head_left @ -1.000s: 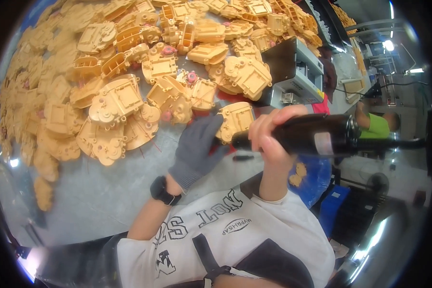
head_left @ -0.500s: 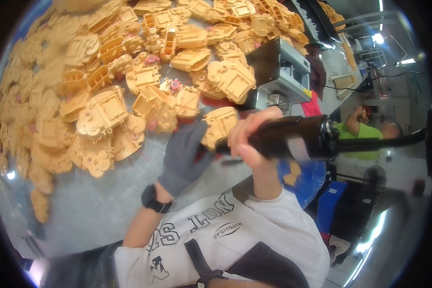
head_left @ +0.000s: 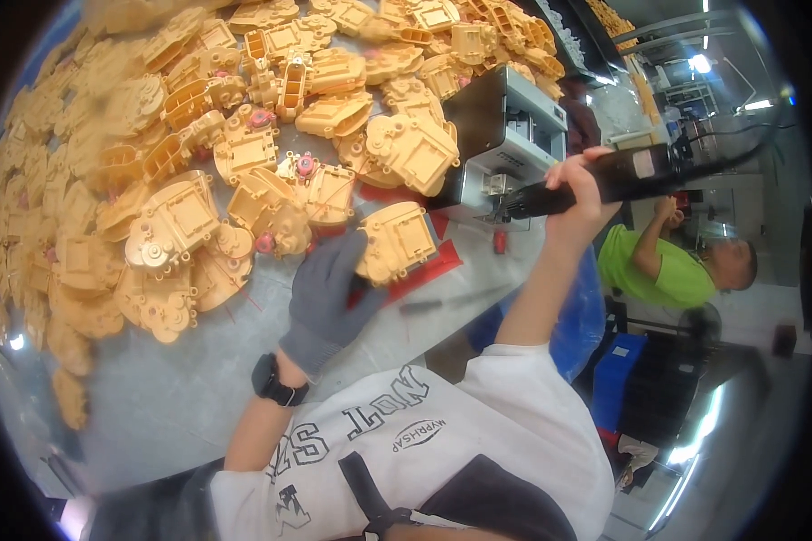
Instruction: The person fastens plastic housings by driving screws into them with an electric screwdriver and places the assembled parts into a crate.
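Note:
My left hand point(head_left: 327, 302), in a grey glove, rests against the near left edge of a yellow-orange plastic housing point(head_left: 397, 242), fingers bent around its side. The housing lies on a red piece point(head_left: 435, 269) on the grey table. My bare right hand point(head_left: 576, 187) is wrapped around a black electric screwdriver point(head_left: 627, 176) with a cable at its rear end. Its front end points left, at the front of a box-shaped screw feeder point(head_left: 507, 167); whether the bit touches it, I cannot tell.
Many similar plastic housings point(head_left: 176, 216) are heaped over the left and far table. A small red object point(head_left: 500, 241) sits below the feeder. A dark thin tool point(head_left: 442, 302) lies near the table edge. Blue plastic sheeting point(head_left: 564, 311) hangs at right, and a person in green point(head_left: 659, 261) is beyond.
My right hand has carried the screwdriver from over the housing to the right and away, up to the feeder's front. My left hand stays at the housing, now more plainly in view.

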The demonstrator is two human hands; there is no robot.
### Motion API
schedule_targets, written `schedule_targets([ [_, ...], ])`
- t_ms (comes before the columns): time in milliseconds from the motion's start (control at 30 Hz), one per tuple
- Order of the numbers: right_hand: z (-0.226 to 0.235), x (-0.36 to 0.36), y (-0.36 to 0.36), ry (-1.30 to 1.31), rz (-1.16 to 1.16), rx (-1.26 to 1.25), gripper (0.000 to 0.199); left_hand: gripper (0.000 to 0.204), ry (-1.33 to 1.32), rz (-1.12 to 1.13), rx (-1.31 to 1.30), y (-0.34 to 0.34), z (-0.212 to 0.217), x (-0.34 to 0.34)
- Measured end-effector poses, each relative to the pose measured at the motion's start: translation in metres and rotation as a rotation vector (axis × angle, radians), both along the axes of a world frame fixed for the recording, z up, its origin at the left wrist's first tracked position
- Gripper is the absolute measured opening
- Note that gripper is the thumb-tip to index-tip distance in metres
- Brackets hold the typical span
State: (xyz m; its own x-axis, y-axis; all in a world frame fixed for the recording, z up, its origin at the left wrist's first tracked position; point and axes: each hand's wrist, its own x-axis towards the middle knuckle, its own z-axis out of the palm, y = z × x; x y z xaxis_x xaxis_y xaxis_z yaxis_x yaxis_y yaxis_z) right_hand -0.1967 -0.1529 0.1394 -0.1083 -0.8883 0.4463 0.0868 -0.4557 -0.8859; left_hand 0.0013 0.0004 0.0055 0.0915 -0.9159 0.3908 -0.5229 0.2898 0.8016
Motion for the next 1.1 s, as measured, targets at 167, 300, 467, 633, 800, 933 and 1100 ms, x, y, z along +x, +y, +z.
schedule_targets([
  [167, 0.001, 0.006, 0.044, -0.109, 0.335, 0.016, 0.035, 0.069, -0.027, -0.020, 0.027, -0.001, 0.000, 0.003],
  [300, -0.001, 0.041, 0.072, -0.152, 0.537, -0.083, 0.039, 0.067, -0.001, -0.026, -0.001, -0.001, -0.001, 0.002],
  [467, -0.004, 0.079, 0.065, -0.139, 0.471, -0.055, 0.037, 0.064, 0.051, 0.023, 0.013, 0.002, -0.001, 0.003],
  [633, -0.004, 0.093, 0.056, -0.100, 0.453, 0.002, 0.034, 0.062, 0.044, 0.030, 0.004, 0.002, -0.002, 0.004],
  [800, -0.009, 0.101, 0.051, -0.076, 0.405, 0.032, 0.034, 0.063, 0.037, 0.036, -0.010, 0.003, -0.004, 0.005],
  [933, -0.015, 0.099, 0.047, -0.078, 0.401, 0.010, 0.033, 0.063, 0.041, 0.027, 0.000, 0.002, 0.001, 0.005],
  [1100, -0.019, 0.101, 0.049, -0.058, 0.390, -0.008, 0.034, 0.063, 0.058, 0.022, -0.007, 0.003, 0.001, 0.006],
])
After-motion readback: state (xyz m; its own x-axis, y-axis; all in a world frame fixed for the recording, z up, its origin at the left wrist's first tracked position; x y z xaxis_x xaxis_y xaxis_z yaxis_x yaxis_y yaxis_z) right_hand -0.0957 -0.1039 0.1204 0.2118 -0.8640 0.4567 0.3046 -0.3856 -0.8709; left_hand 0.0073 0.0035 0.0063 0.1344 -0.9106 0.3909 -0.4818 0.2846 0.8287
